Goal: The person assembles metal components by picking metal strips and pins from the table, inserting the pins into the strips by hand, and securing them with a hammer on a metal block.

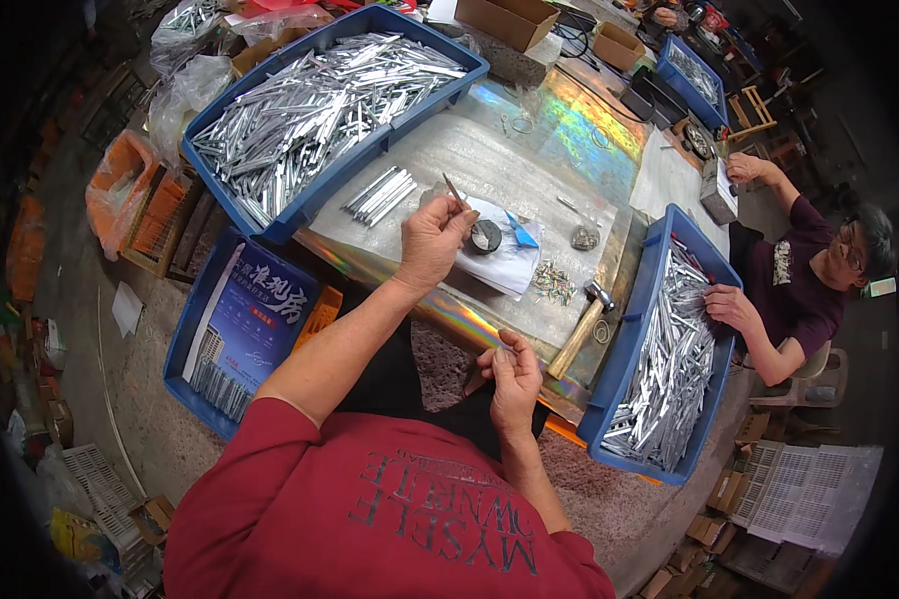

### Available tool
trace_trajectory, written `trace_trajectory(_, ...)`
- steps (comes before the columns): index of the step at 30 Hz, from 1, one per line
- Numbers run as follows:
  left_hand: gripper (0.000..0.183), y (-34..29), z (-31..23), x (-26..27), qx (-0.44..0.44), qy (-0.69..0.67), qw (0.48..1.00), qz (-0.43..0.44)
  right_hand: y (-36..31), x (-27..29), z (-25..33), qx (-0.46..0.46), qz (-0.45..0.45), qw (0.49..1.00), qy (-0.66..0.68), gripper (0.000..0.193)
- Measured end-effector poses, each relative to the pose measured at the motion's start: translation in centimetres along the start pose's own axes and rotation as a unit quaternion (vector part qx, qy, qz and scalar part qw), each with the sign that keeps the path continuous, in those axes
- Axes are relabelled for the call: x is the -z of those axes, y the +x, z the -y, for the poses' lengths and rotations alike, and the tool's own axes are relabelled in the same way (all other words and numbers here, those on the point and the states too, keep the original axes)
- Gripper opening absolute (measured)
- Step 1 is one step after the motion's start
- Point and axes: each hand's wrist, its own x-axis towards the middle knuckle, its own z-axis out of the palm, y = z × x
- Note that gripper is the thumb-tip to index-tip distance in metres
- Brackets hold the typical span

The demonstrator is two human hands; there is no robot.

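The left hand [434, 240] grasps 1 thin rod [452, 187] between thumb and fingers. The thin rod is above the middle of the worktable [355, 240], just beside a black round piece [486, 244]. Its long axis is inclined: the free end points away from the worktable's near edge and slightly toward its left edge. The lower end is at the fingertips.

The right hand [513, 377] is at the near edge, fingers curled and thumb against fingertips; whether it grips anything cannot be told.

Counted items:
- Black round piece: 1, on a white paper sheet [507, 277].
- Blue piece: 1, on the same sheet, right of the black round piece.
- Metal strips [381, 196]: about 7, side by side toward the left edge, long axes parallel, running from near left to far right.
- Hammer [577, 336]: 1, near the right edge; handle toward the near edge, head toward the far edge.
- Small metal parts [553, 284]: 1 pile, beside the sheet; individual count not discernible.
- Blue bins: 4. The large left bin [376, 148] and right bin [624, 344] hold metal strips in mixed orientations.

1 co-worker [789, 265] sits beyond the right bin, 1 hand at its contents.
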Motion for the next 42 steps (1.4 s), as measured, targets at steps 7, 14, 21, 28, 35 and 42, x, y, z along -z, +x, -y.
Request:
trace_trajectory(7,0.009,0.4,-1.4,0.1,-0.143,0.144,0.978,0.044,0.9,0.3,1.0,0.016,-0.022,0.999,-0.043,0.023)
trace_trajectory(14,0.01,1.6,-1.3,0.6,-0.278,0.229,0.921,0.15,8.2,-0.5,5.6,0.274,-0.028,0.93,-0.241,0.022)
trace_trajectory(21,0.008,1.3,-1.9,0.5,-0.242,0.236,0.93,0.147,13.5,-4.5,8.8,0.393,0.054,0.841,-0.368,0.016)
trace_trajectory(28,0.012,1.3,-0.5,0.5,-0.24,0.192,0.946,0.101,11.6,-4.6,6.4,0.54,-0.007,0.734,-0.411,0.01)
trace_trajectory(35,0.011,1.1,-0.5,0.4,-0.241,0.194,0.944,0.112,9.1,-3.4,2.5,0.482,-0.004,0.787,-0.384,0.027)
trace_trajectory(42,0.01,1.0,-0.3,0.7,-0.253,0.192,0.942,0.106,5.7,5.3,3.7,0.298,-0.214,0.793,-0.486,0.028)
